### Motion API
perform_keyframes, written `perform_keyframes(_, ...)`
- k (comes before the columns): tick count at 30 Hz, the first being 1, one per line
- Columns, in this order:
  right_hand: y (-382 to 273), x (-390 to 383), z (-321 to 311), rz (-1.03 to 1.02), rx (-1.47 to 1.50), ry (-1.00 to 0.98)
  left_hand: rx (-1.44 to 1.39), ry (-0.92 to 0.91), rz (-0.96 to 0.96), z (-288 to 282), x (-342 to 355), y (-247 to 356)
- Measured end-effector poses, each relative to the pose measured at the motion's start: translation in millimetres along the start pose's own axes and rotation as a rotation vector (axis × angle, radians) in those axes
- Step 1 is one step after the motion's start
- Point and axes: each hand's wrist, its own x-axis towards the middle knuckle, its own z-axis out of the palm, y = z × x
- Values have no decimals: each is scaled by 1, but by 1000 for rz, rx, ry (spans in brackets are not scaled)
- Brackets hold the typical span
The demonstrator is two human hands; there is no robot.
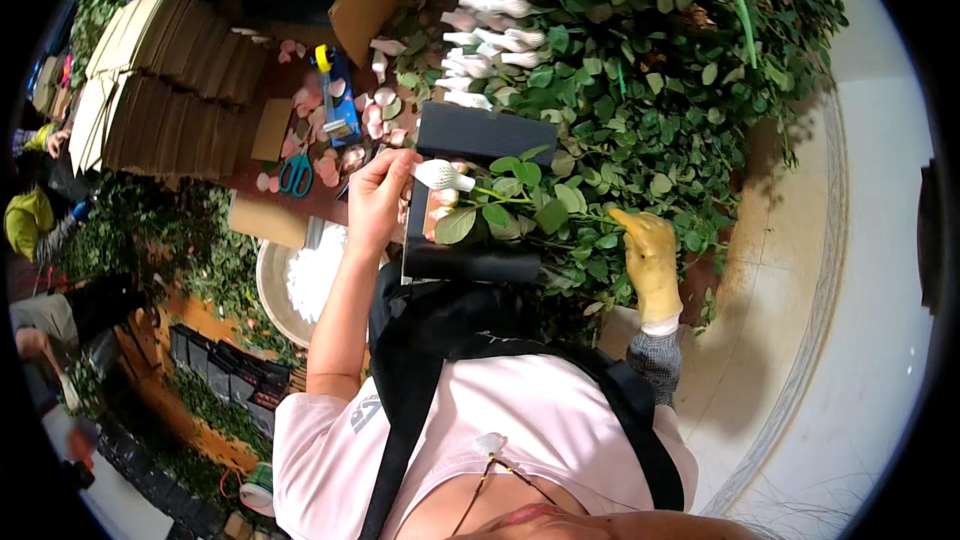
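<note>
Near frame centre, I see the left hand point(376, 196) pinching the netted flower point(443, 176) by its tip, the gloved right hand point(650, 252) apparently gripping its stem point(503, 197), presumably to keep it straight across the black rack point(470, 265).

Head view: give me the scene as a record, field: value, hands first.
left hand: bare, fingertips at the tip of a white netted flower
right hand: yellow glove, by the flower's leafy stem; grip unclear
under flower: black stand with two dark bars
left of stand: teal scissors, blue tape dispenser, pink petals
beyond stand: row of netted flowers
far left: cardboard stack
by left forearm: round tub, white contents
</note>
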Motion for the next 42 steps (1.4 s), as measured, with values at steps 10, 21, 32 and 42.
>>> perform_keyframes(10,-1,-29,3,68,-42,93,1516,168,-434,-148,-50,13)
perform_keyframes(21,-17,-27,69,74,-24,-109,24,-193,96,22,-50,-10)
perform_keyframes(32,3,-53,31,312,-139,198,292,-258,160,-29,-13,-14)
perform_keyframes(42,23,-76,132,306,-251,37,677,-254,102,-29,14,-146)
